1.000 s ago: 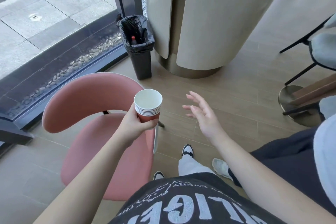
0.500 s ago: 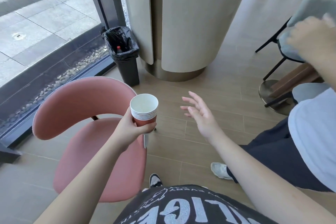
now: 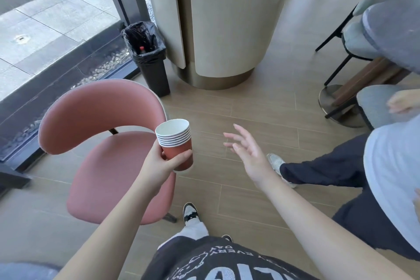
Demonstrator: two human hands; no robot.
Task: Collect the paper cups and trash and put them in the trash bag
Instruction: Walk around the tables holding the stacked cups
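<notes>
- Closer now to black-lined trash bin (image 3: pixel 148 52) than before.
- Left grip (image 3: pixel 162 162) wrapped round stack of red paper cups (image 3: pixel 176 143).
- Right grip (image 3: pixel 247 150) spread, empty.

Red cups, pink chair, black bin.
The cups (image 3: pixel 176 143) are red outside with white rims and white inside; the chair (image 3: pixel 100 120) is pink; the bin (image 3: pixel 152 68) is black with a black bag (image 3: pixel 145 38); the floor (image 3: pixel 261 109) is tan wood-pattern; the column (image 3: pixel 227 18) is cream.
</notes>
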